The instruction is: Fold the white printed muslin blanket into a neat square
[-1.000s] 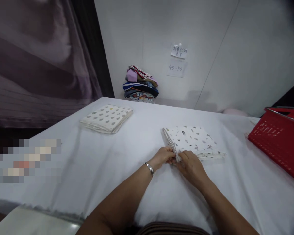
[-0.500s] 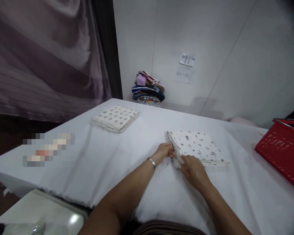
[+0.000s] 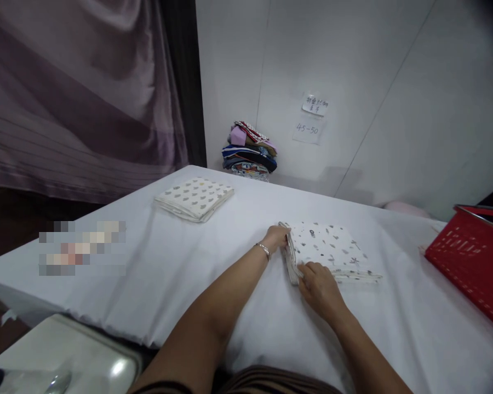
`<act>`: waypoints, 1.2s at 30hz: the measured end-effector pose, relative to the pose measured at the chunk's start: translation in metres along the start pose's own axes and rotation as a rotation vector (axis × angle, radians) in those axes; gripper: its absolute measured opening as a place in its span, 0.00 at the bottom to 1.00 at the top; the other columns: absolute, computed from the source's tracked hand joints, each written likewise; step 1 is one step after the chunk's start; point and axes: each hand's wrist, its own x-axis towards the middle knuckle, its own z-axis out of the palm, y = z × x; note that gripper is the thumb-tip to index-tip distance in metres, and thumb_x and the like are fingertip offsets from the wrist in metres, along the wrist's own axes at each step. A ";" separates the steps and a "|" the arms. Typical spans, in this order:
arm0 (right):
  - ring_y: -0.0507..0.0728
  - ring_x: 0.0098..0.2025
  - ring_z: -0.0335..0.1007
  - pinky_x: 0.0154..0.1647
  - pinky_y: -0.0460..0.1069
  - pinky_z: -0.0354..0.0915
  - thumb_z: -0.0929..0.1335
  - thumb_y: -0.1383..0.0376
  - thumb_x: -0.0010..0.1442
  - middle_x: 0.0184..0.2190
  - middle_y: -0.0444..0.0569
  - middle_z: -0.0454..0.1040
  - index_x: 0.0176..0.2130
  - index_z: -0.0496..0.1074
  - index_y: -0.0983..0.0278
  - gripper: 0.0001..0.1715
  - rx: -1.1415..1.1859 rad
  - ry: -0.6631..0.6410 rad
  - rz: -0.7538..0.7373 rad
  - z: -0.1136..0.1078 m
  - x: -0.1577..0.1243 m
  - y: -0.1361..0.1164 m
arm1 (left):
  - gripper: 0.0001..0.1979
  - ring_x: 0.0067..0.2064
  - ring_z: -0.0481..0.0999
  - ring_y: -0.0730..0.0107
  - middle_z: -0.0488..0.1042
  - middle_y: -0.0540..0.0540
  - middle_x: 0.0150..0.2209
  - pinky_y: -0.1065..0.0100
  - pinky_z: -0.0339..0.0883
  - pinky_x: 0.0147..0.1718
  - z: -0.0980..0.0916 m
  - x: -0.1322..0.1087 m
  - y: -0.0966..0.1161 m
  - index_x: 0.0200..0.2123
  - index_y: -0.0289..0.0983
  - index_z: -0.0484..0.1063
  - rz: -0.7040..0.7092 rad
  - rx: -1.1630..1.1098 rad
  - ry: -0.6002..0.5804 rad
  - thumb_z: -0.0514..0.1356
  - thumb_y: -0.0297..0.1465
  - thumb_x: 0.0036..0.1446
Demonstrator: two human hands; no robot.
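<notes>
A folded white cloth with small dark prints (image 3: 331, 250) lies on the white-covered table (image 3: 189, 273) in front of me. My left hand (image 3: 277, 239), a bracelet on its wrist, pinches the cloth's far left corner. My right hand (image 3: 318, 282) grips the near left corner of the same cloth, fingers closed on the layered edge. Both hands hold the stack's left side.
A second folded cloth with grey prints (image 3: 194, 198) lies at the far left of the table. A pile of coloured clothes (image 3: 250, 150) sits against the wall. A red plastic basket (image 3: 474, 260) stands at the right edge. Paper notes (image 3: 311, 117) hang on the wall.
My hands have moved apart along the cloth's left edge: the left slid to the far corner, the right stayed at the near corner. The view shifted slightly.
</notes>
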 end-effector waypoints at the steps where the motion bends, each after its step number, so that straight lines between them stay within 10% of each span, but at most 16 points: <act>1: 0.57 0.36 0.61 0.37 0.50 0.53 0.61 0.72 0.55 0.33 0.50 0.68 0.41 0.68 0.64 0.12 0.005 -0.006 -0.001 0.000 0.000 -0.001 | 0.05 0.27 0.71 0.72 0.70 0.47 0.23 0.71 0.66 0.30 0.001 0.003 0.001 0.28 0.30 0.68 -0.001 0.002 0.012 0.62 0.27 0.49; 8: 0.58 0.37 0.60 0.37 0.51 0.54 0.61 0.73 0.53 0.32 0.50 0.67 0.38 0.68 0.64 0.13 0.075 -0.012 -0.042 0.001 0.004 -0.004 | 0.07 0.26 0.68 0.75 0.62 0.54 0.19 0.74 0.62 0.26 0.009 0.024 -0.006 0.24 0.34 0.64 0.004 0.008 0.145 0.62 0.23 0.46; 36: 0.58 0.39 0.61 0.38 0.52 0.59 0.60 0.73 0.54 0.39 0.52 0.67 0.42 0.65 0.63 0.15 0.178 0.020 0.008 0.005 0.001 0.003 | 0.04 0.26 0.72 0.73 0.70 0.48 0.23 0.70 0.70 0.31 -0.002 0.032 0.000 0.28 0.31 0.66 -0.076 -0.136 0.053 0.61 0.22 0.48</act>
